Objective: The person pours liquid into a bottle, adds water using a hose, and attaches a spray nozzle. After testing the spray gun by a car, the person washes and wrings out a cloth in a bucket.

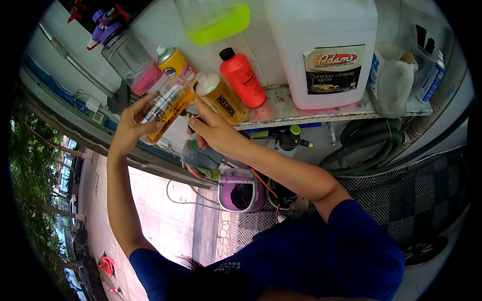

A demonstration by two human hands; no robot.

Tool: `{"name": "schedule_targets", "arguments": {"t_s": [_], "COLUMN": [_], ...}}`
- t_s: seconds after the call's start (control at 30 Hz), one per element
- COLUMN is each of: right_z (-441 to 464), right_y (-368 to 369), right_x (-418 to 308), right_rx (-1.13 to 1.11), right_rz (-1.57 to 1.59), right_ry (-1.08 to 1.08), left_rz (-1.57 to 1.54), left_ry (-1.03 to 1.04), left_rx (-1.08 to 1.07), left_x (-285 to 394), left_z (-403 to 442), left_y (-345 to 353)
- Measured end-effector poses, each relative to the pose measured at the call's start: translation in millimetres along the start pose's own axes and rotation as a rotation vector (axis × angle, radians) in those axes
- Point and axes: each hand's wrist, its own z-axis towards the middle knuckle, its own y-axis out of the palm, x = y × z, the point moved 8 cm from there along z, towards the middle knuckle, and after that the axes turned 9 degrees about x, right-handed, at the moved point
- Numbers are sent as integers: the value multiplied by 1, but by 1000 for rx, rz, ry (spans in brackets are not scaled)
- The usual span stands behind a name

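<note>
A clear bottle of amber liquid [170, 104] is tilted, its neck toward the upper right. My left hand [134, 125] is wrapped round its lower part. Close to the bottle's neck side, my right hand [213, 125] is closed round a dark object with a metal tip [190, 115], mostly hidden by the fingers. Just beyond the hands stands a yellow HELMOL bottle [219, 98] with a pale top, and beside it a red bottle [242, 78] with a black cap.
A shelf [273, 108] holds a large white Adam's jug [326, 50], a yellow spray can [173, 62] and a pitcher [394, 80]. Below are a coiled green hose [361, 145], a black pump sprayer [290, 140] and a purple bucket [242, 193].
</note>
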Motion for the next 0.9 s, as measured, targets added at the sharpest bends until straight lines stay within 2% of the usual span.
{"name": "schedule_targets", "arguments": {"t_s": [0.53,0.73,0.9], "right_z": [1,2,1], "right_y": [1,1,2], "right_x": [-2,-1,-8], "right_rx": [-2,-1,-4], "right_rz": [21,44,48], "right_ry": [20,5,-6], "left_rz": [67,130,158], "left_ry": [-91,-14,-58], "left_rx": [-43,-49,-72], "left_x": [10,11,15], "left_z": [2,7,8], "left_y": [-2,-5,-4]}}
